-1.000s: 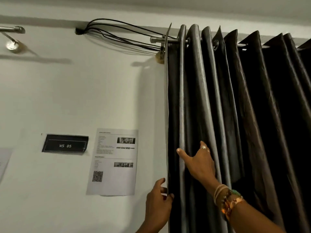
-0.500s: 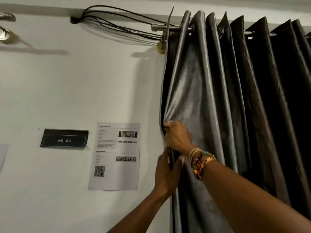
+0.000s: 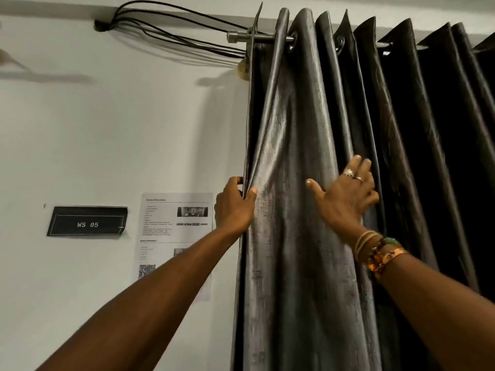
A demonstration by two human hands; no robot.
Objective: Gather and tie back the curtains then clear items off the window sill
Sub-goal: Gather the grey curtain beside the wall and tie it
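While the left hand (image 3: 234,207) pinches the curtain (image 3: 294,183) edge, the curtain hangs closed. The right hand (image 3: 345,195) lies spread flat on a fold, holding nothing.

Wall (image 3: 107,135): plain white, evenly lit, soft shadows at upper left. Black cables (image 3: 171,28): bundle leaving a hole near the ceiling, running right toward the metal rod (image 3: 242,37). Black sign (image 3: 87,222): reads "WS 05", left. Printed sheet (image 3: 163,231): taped just right of the sign, QR code at bottom.
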